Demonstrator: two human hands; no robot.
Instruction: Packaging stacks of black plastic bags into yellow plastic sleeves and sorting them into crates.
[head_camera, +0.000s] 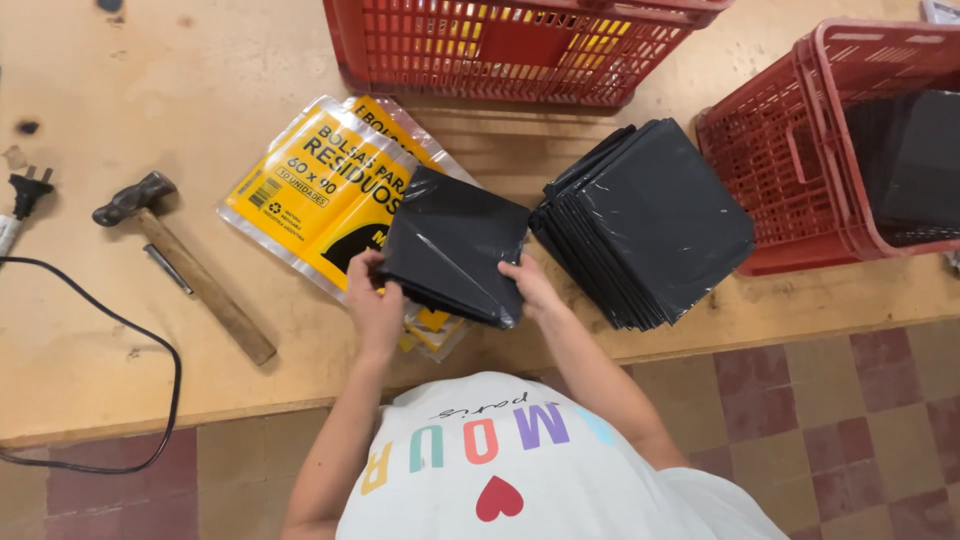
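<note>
Both hands grip one small folded stack of black plastic bags (455, 245) at the table's near edge: left hand (372, 305) and right hand (530, 287) clamp opposite sides, over yellow printed plastic packets (320, 185), keeping the folds together. A larger black bag pile (650, 220) lies right.

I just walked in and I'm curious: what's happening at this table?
A person holds a small stack of folded black bags with both hands, the left hand on its near-left corner and the right hand on its right edge. It sits over yellow packaging sleeves. A bigger pile of black bags lies to the right, between two red baskets. A hammer lies to the left.
</note>
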